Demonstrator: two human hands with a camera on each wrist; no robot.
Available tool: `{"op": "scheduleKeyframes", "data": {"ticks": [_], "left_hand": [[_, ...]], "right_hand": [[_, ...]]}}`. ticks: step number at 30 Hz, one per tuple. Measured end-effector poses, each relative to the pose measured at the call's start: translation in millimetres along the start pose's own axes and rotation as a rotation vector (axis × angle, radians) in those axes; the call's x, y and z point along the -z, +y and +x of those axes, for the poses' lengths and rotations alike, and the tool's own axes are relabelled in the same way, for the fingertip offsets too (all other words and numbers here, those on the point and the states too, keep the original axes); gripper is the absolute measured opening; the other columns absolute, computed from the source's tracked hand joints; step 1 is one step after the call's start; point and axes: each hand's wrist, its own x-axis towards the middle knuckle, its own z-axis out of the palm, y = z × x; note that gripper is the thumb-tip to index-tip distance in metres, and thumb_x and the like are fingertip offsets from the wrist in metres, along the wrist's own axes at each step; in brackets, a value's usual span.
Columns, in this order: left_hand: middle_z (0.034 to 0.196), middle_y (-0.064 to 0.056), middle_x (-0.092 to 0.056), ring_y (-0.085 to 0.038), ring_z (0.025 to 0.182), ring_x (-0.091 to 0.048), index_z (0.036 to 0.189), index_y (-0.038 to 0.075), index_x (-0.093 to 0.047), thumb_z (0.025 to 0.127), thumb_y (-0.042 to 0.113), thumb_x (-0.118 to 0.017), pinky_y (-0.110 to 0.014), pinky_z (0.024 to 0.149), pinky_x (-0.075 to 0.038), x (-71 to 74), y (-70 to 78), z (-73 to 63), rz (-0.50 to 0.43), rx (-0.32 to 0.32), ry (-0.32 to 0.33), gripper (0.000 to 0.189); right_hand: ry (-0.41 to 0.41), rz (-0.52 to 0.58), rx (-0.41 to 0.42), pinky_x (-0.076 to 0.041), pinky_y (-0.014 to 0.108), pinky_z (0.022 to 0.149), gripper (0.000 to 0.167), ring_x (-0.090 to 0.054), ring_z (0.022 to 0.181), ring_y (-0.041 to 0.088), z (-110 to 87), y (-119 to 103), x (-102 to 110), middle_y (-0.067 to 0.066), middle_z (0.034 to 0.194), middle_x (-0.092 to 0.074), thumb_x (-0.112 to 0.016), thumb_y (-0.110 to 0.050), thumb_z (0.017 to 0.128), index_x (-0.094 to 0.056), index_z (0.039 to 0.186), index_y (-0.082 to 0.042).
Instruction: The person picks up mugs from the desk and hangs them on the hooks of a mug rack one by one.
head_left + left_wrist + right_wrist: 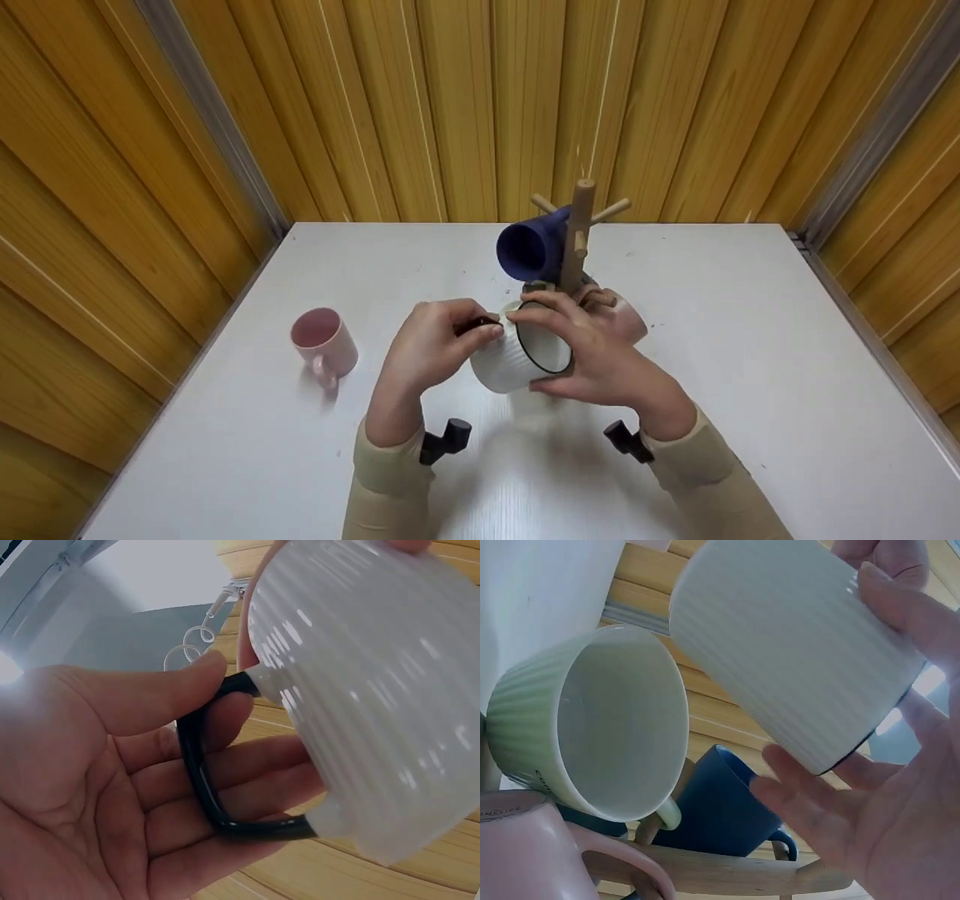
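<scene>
A white ribbed mug point(499, 367) with a dark rim is held tilted between both hands over the table, its mouth facing right in the head view. My left hand point(431, 345) pinches its dark, squarish handle point(196, 765) between thumb and index finger, the other fingers extended behind the handle. Around the rim end, my right hand point(604, 364) grips the mug, thumb on one side and fingers on the other. Just beyond the hands stands a wooden mug rack point(576, 247), with a dark blue mug point(536, 251) hanging from it.
A pink mug point(334, 349) stands on the white table point(247, 450) at left. Another pink mug point(626, 319) hangs low on the rack's right. In the right wrist view, a pale green mug point(525, 720) hangs on the rack. Wood-panelled walls point(465, 112) surround the table.
</scene>
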Motion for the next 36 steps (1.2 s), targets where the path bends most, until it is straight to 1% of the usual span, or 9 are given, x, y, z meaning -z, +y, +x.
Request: {"op": "scheduleKeyframes", "data": {"ticks": [4,8,10,13,18,22,26,29,36], "left_hand": [[0.09,-0.001,-0.077,-0.009,0.075,-0.062,0.102,0.01,-0.079,0.094,0.024,-0.076,-0.023,0.069,-0.054,-4.3,0.9,0.6,0.0,-0.06,-0.051,0.016],[0.115,-0.004,-0.076,-0.016,0.102,-0.071,0.123,0.008,-0.072,0.088,0.026,-0.083,-0.034,0.095,-0.059,-5.2,-2.7,3.9,-0.069,-0.05,-0.155,0.041],[0.128,-0.005,-0.072,-0.02,0.117,-0.07,0.133,0.007,-0.066,0.083,0.025,-0.087,-0.038,0.106,-0.055,-5.6,-5.4,6.7,-0.093,-0.025,-0.213,0.057],[0.137,-0.009,-0.068,-0.023,0.124,-0.067,0.139,0.005,-0.061,0.081,0.02,-0.089,-0.038,0.11,-0.052,-10.4,-10.5,12.6,-0.154,0.007,-0.257,0.066],[0.135,-0.018,-0.068,-0.029,0.123,-0.069,0.136,-0.002,-0.062,0.086,0.012,-0.084,-0.036,0.104,-0.056,-31.1,-14.2,27.8,-0.405,0.124,-0.178,0.056],[0.136,-0.018,-0.068,-0.028,0.123,-0.069,0.139,-0.001,-0.061,0.093,0.021,-0.078,-0.039,0.104,-0.056,-50.4,-11.9,37.7,-0.458,0.228,-0.084,0.053],[0.138,-0.019,-0.066,-0.027,0.126,-0.067,0.143,-0.001,-0.058,0.096,0.023,-0.074,-0.039,0.105,-0.055,-64.6,-11.1,43.0,-0.496,0.225,-0.028,0.055],[0.142,-0.018,-0.064,-0.027,0.128,-0.066,0.146,-0.001,-0.055,0.095,0.02,-0.076,-0.037,0.106,-0.054,-70.9,-11.9,45.4,-0.54,0.219,-0.032,0.059],[0.144,-0.016,-0.063,-0.026,0.129,-0.065,0.149,0.002,-0.052,0.095,0.022,-0.076,-0.037,0.105,-0.055,-80.7,-19.3,48.5,-0.543,0.261,-0.033,0.062]], "right_hand": [[0.018,0.003,0.006,-0.046,0.049,0.107,0.085,-0.051,0.136,0.026,-4.5,0,8,0.011,0.146,-0.05,-0.098,-0.021,0.067,-0.055,0.14,-0.029],[0.053,-0.001,0.019,-0.04,0.055,0.105,0.081,-0.053,0.13,0.024,-7.5,2,20,0.012,0.14,-0.054,-0.098,-0.023,0.068,-0.056,0.137,-0.026],[0.073,0.071,0.05,-0.047,0.052,0.101,0.081,-0.053,0.128,0.023,-8.3,4,26,0.014,0.138,-0.053,-0.097,-0.019,0.069,-0.056,0.138,-0.019],[0.098,0.24,0.082,-0.06,0.04,0.09,0.081,-0.053,0.126,0.02,-10.4,10,36,0.015,0.138,-0.05,-0.096,-0.005,0.069,-0.055,0.139,-0.007],[0.186,0.395,-0.015,-0.062,0.026,0.081,0.087,-0.057,0.121,0.016,-16.2,23,51,0.008,0.14,-0.052,-0.092,0.009,0.066,-0.053,0.142,-0.002],[0.258,0.463,-0.154,-0.062,0.025,0.078,0.086,-0.061,0.115,0.017,-17.3,38,54,0.001,0.139,-0.057,-0.084,0.017,0.068,-0.051,0.145,0.0],[0.309,0.539,-0.275,-0.062,0.026,0.076,0.08,-0.065,0.109,0.016,-15.4,51,53,0.002,0.135,-0.059,-0.076,0.015,0.075,-0.049,0.148,-0.001],[0.326,0.565,-0.34,-0.062,0.026,0.077,0.076,-0.067,0.106,0.017,-14.1,59,52,0.004,0.131,-0.06,-0.073,0.012,0.079,-0.048,0.149,-0.004],[0.288,0.563,-0.398,-0.059,0.025,0.081,0.07,-0.066,0.108,0.019,-11.8,74,47,0.003,0.132,-0.061,-0.069,0.005,0.087,-0.048,0.152,-0.009]]}}
